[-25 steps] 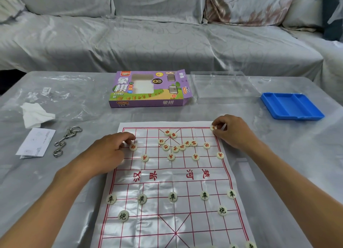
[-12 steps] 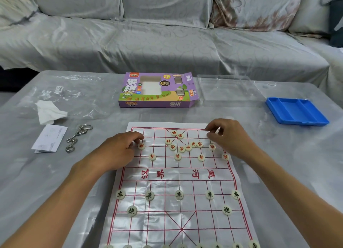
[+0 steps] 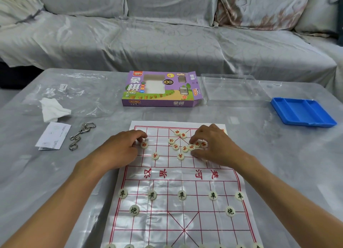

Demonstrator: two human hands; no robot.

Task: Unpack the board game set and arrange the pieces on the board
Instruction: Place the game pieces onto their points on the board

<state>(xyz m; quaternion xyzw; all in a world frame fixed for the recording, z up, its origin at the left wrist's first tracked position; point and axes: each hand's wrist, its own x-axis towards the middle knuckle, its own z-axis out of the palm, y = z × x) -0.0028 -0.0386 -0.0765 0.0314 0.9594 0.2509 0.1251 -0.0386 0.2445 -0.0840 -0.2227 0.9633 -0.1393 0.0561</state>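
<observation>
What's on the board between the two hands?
In the head view, red-lettered pieces lie clustered on the board between the left hand and right hand.

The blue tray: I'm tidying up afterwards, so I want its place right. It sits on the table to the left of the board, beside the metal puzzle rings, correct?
Not quite. The head view shows the blue tray on the table to the right of the board, beside the clear plastic lid, not beside the metal puzzle rings, which lie on the left.

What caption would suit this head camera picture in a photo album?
Two hands, left and right, sort red-lettered pieces on a paper xiangqi board; purple box behind.
</observation>
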